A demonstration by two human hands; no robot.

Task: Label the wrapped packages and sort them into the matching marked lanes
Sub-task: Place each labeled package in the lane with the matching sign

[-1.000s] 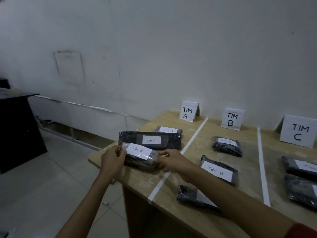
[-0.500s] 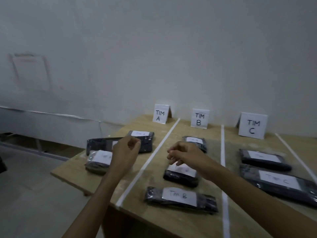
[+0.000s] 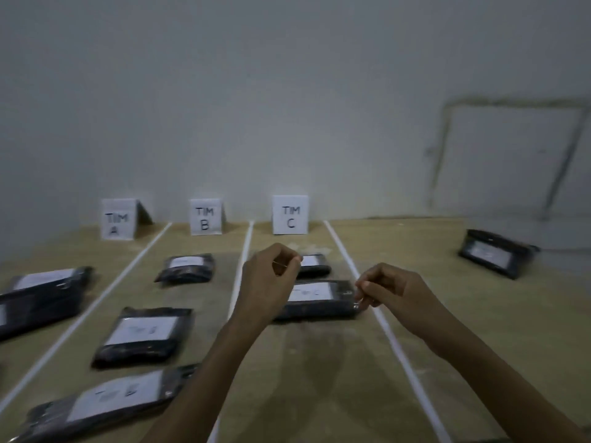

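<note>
The left hand (image 3: 270, 279) and right hand (image 3: 391, 290) hover over lane C (image 3: 307, 372) — fingers curled in, holding nothing (picture blurred). Across the lanes lie labelled packages (image 3: 144, 335); a lone package (image 3: 497, 255) sits apart at two o'clock.

three white signs, tim a (image 3: 116, 219), tim b (image 3: 205, 217) and tim c (image 3: 290, 214), stand along the far edge of the wooden tabletop (image 3: 479, 314). white tape lines (image 3: 243, 266) run from there toward the near edge. blurred dark packages with white labels lie in the lanes: lane a package (image 3: 41, 298) at the left edge, three lane b packages (image 3: 144, 335), and in lane c a far package (image 3: 315, 265) and a near package (image 3: 319, 298). a lone package (image 3: 497, 253) lies toward the far right corner. the left hand (image 3: 271, 279) and right hand (image 3: 391, 290) hover over lane c, fingers curled; whether the right fingertips touch the near package cannot be told.
</note>
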